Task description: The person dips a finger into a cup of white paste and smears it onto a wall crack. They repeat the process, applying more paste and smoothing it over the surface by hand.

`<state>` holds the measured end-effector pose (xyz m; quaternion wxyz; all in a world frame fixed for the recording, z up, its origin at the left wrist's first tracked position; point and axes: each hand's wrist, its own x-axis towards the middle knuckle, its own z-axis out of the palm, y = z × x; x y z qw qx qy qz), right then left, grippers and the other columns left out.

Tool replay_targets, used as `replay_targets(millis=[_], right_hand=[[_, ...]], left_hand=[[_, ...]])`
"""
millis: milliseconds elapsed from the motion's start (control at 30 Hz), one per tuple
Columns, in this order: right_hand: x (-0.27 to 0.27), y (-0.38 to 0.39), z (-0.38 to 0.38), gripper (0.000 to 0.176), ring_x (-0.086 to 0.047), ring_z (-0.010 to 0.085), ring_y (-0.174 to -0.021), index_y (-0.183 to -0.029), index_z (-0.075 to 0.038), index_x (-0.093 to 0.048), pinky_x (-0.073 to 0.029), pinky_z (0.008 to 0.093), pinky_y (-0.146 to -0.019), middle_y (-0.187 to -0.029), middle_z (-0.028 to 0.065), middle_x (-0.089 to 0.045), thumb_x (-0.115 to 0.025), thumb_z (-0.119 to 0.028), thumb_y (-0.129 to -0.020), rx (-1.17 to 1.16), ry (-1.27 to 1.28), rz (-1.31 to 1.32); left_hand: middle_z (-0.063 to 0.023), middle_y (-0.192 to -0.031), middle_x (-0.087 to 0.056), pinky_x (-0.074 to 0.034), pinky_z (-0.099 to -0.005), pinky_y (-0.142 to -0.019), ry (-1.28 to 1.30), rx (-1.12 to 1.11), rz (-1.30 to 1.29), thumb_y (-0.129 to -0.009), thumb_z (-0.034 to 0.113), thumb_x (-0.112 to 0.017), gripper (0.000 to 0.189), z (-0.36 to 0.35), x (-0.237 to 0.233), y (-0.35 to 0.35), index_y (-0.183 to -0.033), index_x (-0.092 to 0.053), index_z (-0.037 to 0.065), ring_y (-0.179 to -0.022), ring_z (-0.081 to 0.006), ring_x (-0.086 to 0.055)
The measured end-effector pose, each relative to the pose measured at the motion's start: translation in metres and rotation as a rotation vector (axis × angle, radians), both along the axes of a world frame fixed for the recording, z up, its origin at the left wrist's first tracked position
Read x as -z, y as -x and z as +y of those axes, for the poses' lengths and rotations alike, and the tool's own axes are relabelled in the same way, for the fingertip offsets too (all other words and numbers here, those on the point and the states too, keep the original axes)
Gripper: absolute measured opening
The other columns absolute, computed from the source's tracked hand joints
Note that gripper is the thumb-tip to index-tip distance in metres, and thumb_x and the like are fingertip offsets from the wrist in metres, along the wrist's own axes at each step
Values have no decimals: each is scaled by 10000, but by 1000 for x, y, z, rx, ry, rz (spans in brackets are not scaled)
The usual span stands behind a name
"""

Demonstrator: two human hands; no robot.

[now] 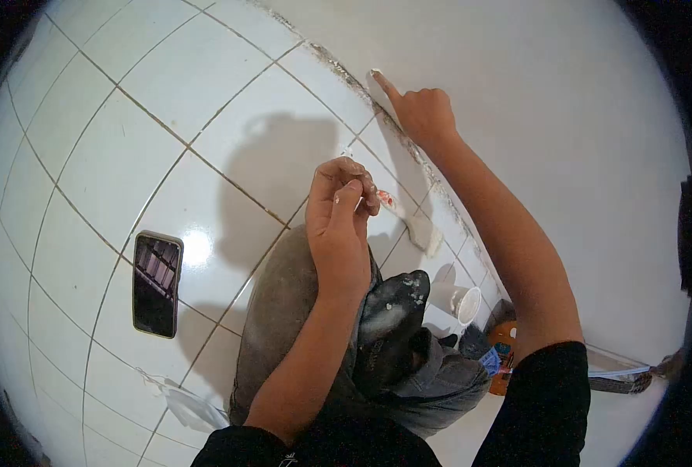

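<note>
My right hand (425, 113) reaches to the pale wall (556, 140). Its index finger is stretched out, with white paste on the tip at the wall's lower edge, and the other fingers are folded; nothing shows in it. In front of my knee, my left hand (346, 194) is curled closed, thumb against the fingers, with white smears on the skin. What it holds, if anything, is hidden. Just beyond it a brush (418, 232) with a red mark on its handle lies near the wall; my hand covers part of the handle.
A phone (157, 285) lies on the white floor tiles (120, 202) at the left. A white cup (466, 304) stands beside my shoe (396, 307). An orange object (503, 338) is behind my right leg, and a thin plastic bag (194, 406) lies at the lower left.
</note>
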<state>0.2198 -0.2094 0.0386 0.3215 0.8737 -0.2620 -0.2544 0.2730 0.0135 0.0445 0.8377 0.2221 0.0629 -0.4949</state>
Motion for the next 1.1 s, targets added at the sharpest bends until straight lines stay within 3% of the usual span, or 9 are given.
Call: replay_targets(millis=[67,400,600,667,800,867,967,1100], right_hand=[[7,2,-5,860,-586,146,-464,-1554,-271,-173,-426,306,-423,-580,-5,-616,-647,-185,-842,-38,53,48],[11,13,1,791,-618,153,-517,-1541,-247,-236,-454,309,-470,-621,1,-636,-630,-197,-857,-37,22,96],[-7,9,11,786,-612,170,-508,-1534,-327,-228,-455,332,-473,-616,8,-634,-614,-191,-864,54,-52,15],[-2,9,1,794,-605,170,-496,-1529,-363,-221,-454,323,-468,-605,5,-630,-609,-176,-862,17,42,-54],[-6,2,-2,786,-612,173,-500,-1527,-355,-232,-461,318,-472,-604,1,-627,-610,-175,-861,-25,37,-17],[-13,-2,4,629,-670,164,-630,-1469,-285,-388,-461,317,-501,-710,-2,-672,-594,-191,-882,-47,1,22],[-7,-8,7,557,-679,183,-638,-1411,-272,-469,-463,326,-500,-710,2,-674,-599,-183,-878,-6,-77,23],[10,-8,8,657,-658,162,-593,-1463,-304,-402,-469,316,-490,-657,1,-648,-616,-175,-856,-2,-54,45]], left_hand=[[-31,-871,-509,-409,-252,-700,-11,0,6,-911,50,-497,122,0,-1,-1,-1031,-515,58,-775,-112,-484],[-27,-864,-511,-401,-247,-690,-5,-1,26,-916,49,-505,115,1,-1,-3,-1031,-519,51,-773,-104,-481],[-30,-868,-513,-414,-247,-690,0,-12,25,-919,43,-504,118,0,-1,1,-1036,-520,47,-754,-104,-484],[-31,-868,-512,-419,-247,-692,1,-10,33,-918,42,-505,119,-1,-2,0,-1035,-521,46,-751,-105,-484],[-37,-870,-512,-426,-246,-697,-11,-11,21,-916,35,-503,122,0,0,-1,-1035,-524,43,-753,-107,-484],[-38,-870,-513,-426,-248,-695,-16,-17,27,-915,34,-502,121,0,-1,-1,-1034,-523,42,-750,-108,-483],[-40,-870,-514,-422,-250,-689,-12,-18,33,-915,34,-502,119,-1,-2,0,-1032,-523,42,-745,-107,-480],[-40,-870,-517,-411,-253,-680,-19,-7,11,-919,43,-505,113,-1,-2,0,-1031,-524,44,-735,-105,-474]])
